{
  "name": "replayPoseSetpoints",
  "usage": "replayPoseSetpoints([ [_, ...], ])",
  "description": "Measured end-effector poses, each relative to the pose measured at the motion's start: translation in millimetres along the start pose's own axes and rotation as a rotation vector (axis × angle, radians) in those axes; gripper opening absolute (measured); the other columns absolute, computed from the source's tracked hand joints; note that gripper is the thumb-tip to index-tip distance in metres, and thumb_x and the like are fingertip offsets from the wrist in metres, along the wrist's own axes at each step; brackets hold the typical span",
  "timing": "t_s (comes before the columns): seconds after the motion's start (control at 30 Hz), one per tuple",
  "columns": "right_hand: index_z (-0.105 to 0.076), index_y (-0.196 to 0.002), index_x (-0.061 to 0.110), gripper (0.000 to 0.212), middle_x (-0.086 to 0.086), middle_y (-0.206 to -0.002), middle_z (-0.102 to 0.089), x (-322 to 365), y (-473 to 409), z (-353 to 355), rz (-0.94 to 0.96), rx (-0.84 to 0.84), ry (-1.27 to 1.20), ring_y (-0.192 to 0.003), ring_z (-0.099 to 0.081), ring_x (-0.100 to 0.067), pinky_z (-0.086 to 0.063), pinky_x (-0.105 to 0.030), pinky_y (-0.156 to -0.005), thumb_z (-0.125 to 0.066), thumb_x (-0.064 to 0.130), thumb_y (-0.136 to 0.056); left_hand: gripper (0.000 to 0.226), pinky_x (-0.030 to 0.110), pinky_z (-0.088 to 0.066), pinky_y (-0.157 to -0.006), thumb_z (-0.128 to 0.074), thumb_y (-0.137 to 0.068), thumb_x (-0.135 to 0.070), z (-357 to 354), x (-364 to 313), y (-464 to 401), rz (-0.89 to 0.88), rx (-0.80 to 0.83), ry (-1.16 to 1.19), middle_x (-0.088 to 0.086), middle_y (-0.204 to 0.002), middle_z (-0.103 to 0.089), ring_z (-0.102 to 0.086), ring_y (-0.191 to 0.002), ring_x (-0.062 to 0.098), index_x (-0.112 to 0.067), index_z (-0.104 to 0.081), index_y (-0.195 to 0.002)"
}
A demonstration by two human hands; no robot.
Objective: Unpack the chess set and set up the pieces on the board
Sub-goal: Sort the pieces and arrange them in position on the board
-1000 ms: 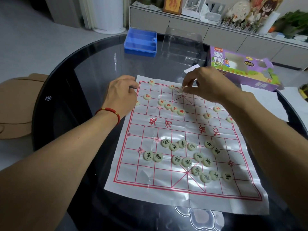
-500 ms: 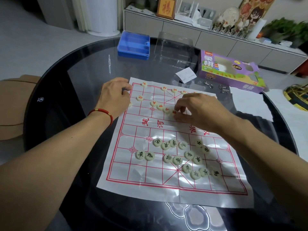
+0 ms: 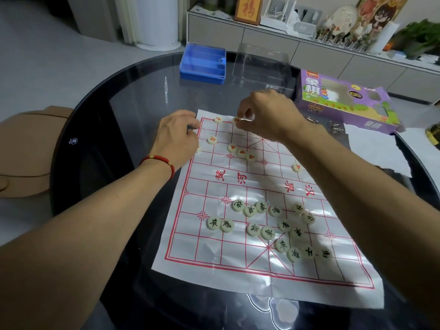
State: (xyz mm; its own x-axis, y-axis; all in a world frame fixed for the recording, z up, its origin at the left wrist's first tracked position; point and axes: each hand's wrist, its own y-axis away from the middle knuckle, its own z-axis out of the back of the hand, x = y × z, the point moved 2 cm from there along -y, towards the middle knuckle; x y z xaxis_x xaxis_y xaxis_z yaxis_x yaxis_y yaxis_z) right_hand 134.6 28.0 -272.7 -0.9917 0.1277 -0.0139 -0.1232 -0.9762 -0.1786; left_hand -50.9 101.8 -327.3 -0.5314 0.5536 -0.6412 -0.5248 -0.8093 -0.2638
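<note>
Blue tray (image 3: 202, 63) and clear lid (image 3: 262, 65) sit beside purple box (image 3: 345, 101).

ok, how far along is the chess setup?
Done: unpacking. The purple box and blue case sit aside, and the paper board is spread on the table. In hand: the right hand pinches a red piece at the far row; the left hand rests at the board's far-left corner. Left: most of it. A few red pieces are loose mid-board, and the black pieces lie in an unsorted cluster.
</note>
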Motion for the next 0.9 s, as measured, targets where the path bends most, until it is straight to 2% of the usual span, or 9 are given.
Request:
replayPoseSetpoints([
  [0.07, -0.075, -0.106, 0.018, 0.023, -0.002, -0.106, -0.071, 1.2, -9.8, -5.6, 0.000, 0.029, 0.005, -0.091, -0.068, -0.022, -0.061, -0.043, -0.077, -0.072, 0.034, -0.090, 0.022, 0.005, -0.041, -0.065, -0.055, -0.098, -0.008, -1.0, 1.4, -0.5, -0.010, -0.001, 0.003, 0.007, -0.134, -0.058, -0.061, -0.116, 0.026, -0.007, -0.068, -0.117],
  [0.17, -0.075, -0.106, 0.020, 0.022, -0.003, -0.107, -0.071, -2.8, -19.7, -13.6, -0.018, 0.064, 0.015, -0.092, -0.068, -0.025, -0.061, -0.045, -0.077, -0.074, 0.033, -0.088, 0.022, 0.015, -0.047, -0.080, -0.055, -0.097, -0.005, -0.6, 2.1, -1.2, -0.025, -0.011, 0.008, 0.008, -0.130, -0.060, -0.060, -0.117, 0.024, -0.005, -0.069, -0.114],
  [0.27, -0.076, -0.101, 0.024, 0.020, -0.003, -0.101, -0.072, -7.3, -24.1, -19.7, -0.040, 0.092, 0.030, -0.086, -0.069, -0.026, -0.061, -0.046, -0.074, -0.075, 0.035, -0.086, 0.020, 0.021, -0.049, -0.086, -0.057, -0.096, -0.005, -1.4, 3.5, -1.6, -0.031, -0.015, 0.016, 0.009, -0.127, -0.062, -0.060, -0.115, 0.024, -0.005, -0.070, -0.111],
  [0.43, -0.075, -0.106, 0.022, 0.025, -0.002, -0.103, -0.072, -5.4, -21.1, -15.4, -0.027, 0.103, 0.054, -0.088, -0.068, -0.025, -0.061, -0.046, -0.074, -0.073, 0.038, -0.088, 0.018, 0.025, -0.053, -0.086, -0.058, -0.096, -0.006, -1.9, 3.4, -0.4, -0.029, -0.006, 0.030, 0.009, -0.127, -0.062, -0.060, -0.114, 0.025, -0.005, -0.069, -0.110],
  [0.57, -0.074, -0.110, 0.018, 0.023, -0.002, -0.106, -0.072, -1.3, -3.1, -1.4, 0.027, 0.060, 0.017, -0.091, -0.068, -0.021, -0.061, -0.043, -0.077, -0.071, 0.031, -0.091, 0.018, 0.023, -0.051, -0.083, -0.058, -0.097, -0.008, -1.5, 3.1, -0.2, -0.021, -0.011, 0.025, 0.008, -0.128, -0.062, -0.061, -0.113, 0.025, -0.006, -0.069, -0.110],
  [0.77, -0.073, -0.112, 0.021, 0.020, 0.001, -0.106, -0.073, 5.7, 42.0, 4.3, 0.047, 0.063, -0.040, -0.088, -0.069, -0.016, -0.061, -0.038, -0.073, -0.067, 0.024, -0.093, 0.019, 0.018, -0.048, -0.077, -0.057, -0.097, -0.008, 0.0, 0.7, 0.9, -0.028, -0.002, -0.006, 0.010, -0.130, -0.061, -0.061, -0.116, 0.028, -0.004, -0.068, -0.112],
  [0.9, -0.071, -0.114, 0.023, 0.027, 0.003, -0.106, -0.072, 10.4, 60.2, 4.2, 0.045, 0.091, -0.009, -0.089, -0.066, -0.017, -0.058, -0.038, -0.070, -0.064, 0.040, -0.094, 0.020, 0.018, -0.047, -0.077, -0.056, -0.097, -0.007, 0.9, -0.6, 1.2, -0.024, 0.001, -0.019, 0.010, -0.130, -0.061, -0.060, -0.117, 0.028, -0.004, -0.068, -0.113],
])
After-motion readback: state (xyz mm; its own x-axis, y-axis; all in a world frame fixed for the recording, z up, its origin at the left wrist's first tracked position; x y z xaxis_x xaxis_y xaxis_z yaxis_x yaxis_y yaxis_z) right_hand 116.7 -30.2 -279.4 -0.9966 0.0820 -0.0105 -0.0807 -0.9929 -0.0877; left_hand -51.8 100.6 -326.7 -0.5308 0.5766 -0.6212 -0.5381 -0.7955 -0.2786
